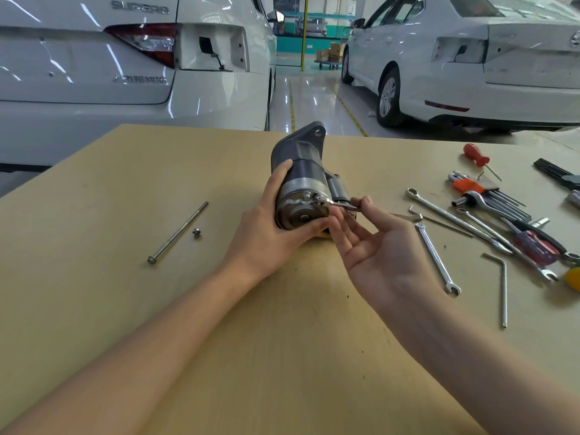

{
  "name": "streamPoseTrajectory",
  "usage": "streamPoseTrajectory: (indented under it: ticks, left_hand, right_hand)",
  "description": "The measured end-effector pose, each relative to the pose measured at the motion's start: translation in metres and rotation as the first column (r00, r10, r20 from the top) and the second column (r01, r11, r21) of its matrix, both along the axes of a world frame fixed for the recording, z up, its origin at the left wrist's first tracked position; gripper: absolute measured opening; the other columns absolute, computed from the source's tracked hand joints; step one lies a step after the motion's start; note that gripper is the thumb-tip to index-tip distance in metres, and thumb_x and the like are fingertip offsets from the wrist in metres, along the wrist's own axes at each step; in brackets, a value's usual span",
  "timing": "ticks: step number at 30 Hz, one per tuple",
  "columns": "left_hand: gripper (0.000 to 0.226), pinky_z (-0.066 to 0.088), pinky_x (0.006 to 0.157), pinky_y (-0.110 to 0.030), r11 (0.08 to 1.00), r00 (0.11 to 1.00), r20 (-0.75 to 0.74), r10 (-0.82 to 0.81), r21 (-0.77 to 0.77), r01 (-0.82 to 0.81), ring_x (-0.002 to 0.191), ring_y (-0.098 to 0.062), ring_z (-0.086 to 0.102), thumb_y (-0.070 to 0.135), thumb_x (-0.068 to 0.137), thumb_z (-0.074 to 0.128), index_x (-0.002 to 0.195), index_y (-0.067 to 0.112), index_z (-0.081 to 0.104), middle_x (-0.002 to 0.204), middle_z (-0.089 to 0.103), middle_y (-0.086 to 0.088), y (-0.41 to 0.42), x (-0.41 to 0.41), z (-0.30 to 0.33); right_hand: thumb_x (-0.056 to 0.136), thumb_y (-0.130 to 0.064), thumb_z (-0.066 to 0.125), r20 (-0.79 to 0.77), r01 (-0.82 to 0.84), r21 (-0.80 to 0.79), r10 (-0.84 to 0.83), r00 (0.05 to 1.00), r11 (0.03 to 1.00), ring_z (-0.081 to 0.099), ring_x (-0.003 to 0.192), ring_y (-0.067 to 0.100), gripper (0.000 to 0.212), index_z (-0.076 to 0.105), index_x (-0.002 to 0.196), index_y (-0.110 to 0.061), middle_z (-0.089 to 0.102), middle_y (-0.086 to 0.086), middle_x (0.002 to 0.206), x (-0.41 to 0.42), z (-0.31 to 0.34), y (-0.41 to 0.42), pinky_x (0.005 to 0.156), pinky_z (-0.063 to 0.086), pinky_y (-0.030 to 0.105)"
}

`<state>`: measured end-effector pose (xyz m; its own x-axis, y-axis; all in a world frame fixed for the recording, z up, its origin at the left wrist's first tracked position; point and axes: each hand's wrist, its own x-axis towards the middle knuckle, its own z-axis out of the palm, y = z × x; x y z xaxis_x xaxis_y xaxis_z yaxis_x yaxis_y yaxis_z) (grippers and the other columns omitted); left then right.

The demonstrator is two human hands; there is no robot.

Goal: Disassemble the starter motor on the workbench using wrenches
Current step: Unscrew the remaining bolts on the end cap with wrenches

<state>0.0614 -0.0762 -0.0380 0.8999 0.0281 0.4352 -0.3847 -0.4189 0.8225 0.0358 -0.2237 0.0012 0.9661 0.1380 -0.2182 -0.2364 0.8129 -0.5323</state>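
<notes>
Left hand (266, 233) gripping starter motor (301, 183) (steadied), right hand (376, 246) pinching wrench (337, 205)

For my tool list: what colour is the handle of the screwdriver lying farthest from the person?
Red-orange handle, seen in the head view, the only one.

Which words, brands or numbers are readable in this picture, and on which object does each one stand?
"SUPERB": raised letters, upper boot lid of the left white car.
Second badge, lower on that lid: too blurred to read.
Round emblem on the right white car: not legible.
Starter motor, wrench, tools: no readable text.
</notes>
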Motion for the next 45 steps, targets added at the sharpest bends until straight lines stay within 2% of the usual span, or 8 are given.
streamPoseTrajectory:
  ticks: [15, 21, 31, 35, 37, 40, 42, 45]
  left_hand:
    - [0.102, 0.04, 0.078, 0.0, 1.0, 1.0, -0.003, 0.0, 0.0, 0.0, 0.091, 0.022, 0.056, 0.065, 0.055, 0.07, 0.145, 0.04, 0.032, 0.101, 0.054, 0.034, 0.0, 0.002, -0.001]
    - [0.101, 0.041, 0.078, 0.0, 1.0, 1.0, -0.009, 0.006, 0.003, -0.006, 0.095, 0.017, 0.057, 0.066, 0.056, 0.07, 0.145, 0.043, 0.03, 0.11, 0.06, 0.017, 0.0, 0.002, -0.002]
    - [0.101, 0.039, 0.076, 0.002, 1.0, 1.0, -0.001, 0.011, 0.002, -0.011, 0.087, 0.024, 0.055, 0.063, 0.055, 0.071, 0.146, 0.04, 0.031, 0.099, 0.054, 0.033, -0.001, 0.001, 0.0]
    - [0.1, 0.04, 0.076, 0.001, 1.0, 1.0, -0.019, 0.002, -0.003, -0.002, 0.093, 0.018, 0.057, 0.06, 0.058, 0.075, 0.145, 0.042, 0.03, 0.102, 0.058, 0.029, -0.001, 0.001, -0.002]
    - [0.096, 0.041, 0.078, 0.0, 1.0, 0.999, -0.04, -0.003, -0.015, 0.002, 0.094, 0.016, 0.059, 0.051, 0.064, 0.081, 0.145, 0.045, 0.03, 0.104, 0.06, 0.03, 0.0, 0.001, -0.003]
    - [0.091, 0.039, 0.078, 0.002, 1.0, 0.999, -0.05, 0.01, -0.021, -0.011, 0.093, 0.017, 0.058, 0.04, 0.068, 0.084, 0.142, 0.048, 0.031, 0.103, 0.06, 0.032, 0.0, 0.001, -0.004]
    - [0.088, 0.037, 0.074, 0.004, 1.0, 0.999, -0.044, 0.021, 0.002, -0.021, 0.088, 0.022, 0.056, 0.038, 0.069, 0.083, 0.14, 0.048, 0.033, 0.098, 0.058, 0.035, 0.001, 0.001, -0.004]
    - [0.066, 0.038, 0.065, 0.003, 0.999, 0.996, -0.081, 0.031, 0.042, -0.028, 0.077, 0.023, 0.056, 0.042, 0.066, 0.078, 0.124, 0.043, 0.045, 0.083, 0.06, 0.031, 0.002, 0.002, -0.003]
  right_hand:
    - [0.093, -0.008, 0.054, 0.008, -0.018, -0.032, 0.018, 1.0, 0.999, 0.072, 0.068, 0.026, 0.015, 0.06, 0.08, -0.002, 0.068, 0.022, 0.075, 0.002, -0.002, -0.001, 0.054, 0.057, 0.025]
    - [0.091, -0.002, 0.052, 0.024, 0.007, -0.019, -0.007, 1.0, 1.0, 0.073, 0.075, 0.027, 0.013, 0.059, 0.08, -0.002, 0.069, 0.02, 0.078, 0.001, -0.001, -0.003, 0.06, 0.059, 0.026]
    - [0.092, 0.001, 0.05, -0.008, 0.028, 0.017, -0.028, 1.0, 0.999, 0.073, 0.072, 0.027, 0.016, 0.059, 0.078, 0.0, 0.07, 0.021, 0.076, 0.0, -0.002, 0.0, 0.065, 0.06, 0.029]
    - [0.094, -0.003, 0.052, 0.119, 0.082, -0.15, -0.065, 0.991, 0.985, 0.072, 0.069, 0.025, 0.013, 0.058, 0.084, 0.001, 0.067, 0.016, 0.073, 0.005, 0.0, -0.001, 0.06, 0.058, 0.027]
    - [0.095, -0.006, 0.054, 0.282, 0.191, -0.428, -0.07, 0.957, 0.883, 0.071, 0.065, 0.022, 0.013, 0.058, 0.084, -0.001, 0.065, 0.01, 0.069, 0.012, 0.009, -0.004, 0.062, 0.058, 0.028]
    - [0.093, -0.011, 0.059, 0.573, 0.481, -0.765, 0.112, 0.812, 0.428, 0.068, 0.061, 0.021, 0.009, 0.064, 0.086, -0.008, 0.066, 0.005, 0.067, 0.018, 0.031, 0.0, 0.065, 0.058, 0.041]
    - [0.09, -0.016, 0.063, 0.658, 0.649, -0.746, 0.314, 0.685, 0.148, 0.065, 0.064, 0.021, 0.006, 0.067, 0.093, -0.012, 0.066, 0.001, 0.071, 0.021, 0.041, 0.012, 0.069, 0.054, 0.04]
    - [0.089, -0.026, 0.064, 0.567, 0.776, -0.604, 0.585, 0.579, -0.182, 0.06, 0.077, 0.016, 0.016, 0.071, 0.102, -0.02, 0.067, -0.004, 0.083, 0.024, 0.047, 0.028, 0.072, 0.043, 0.027]
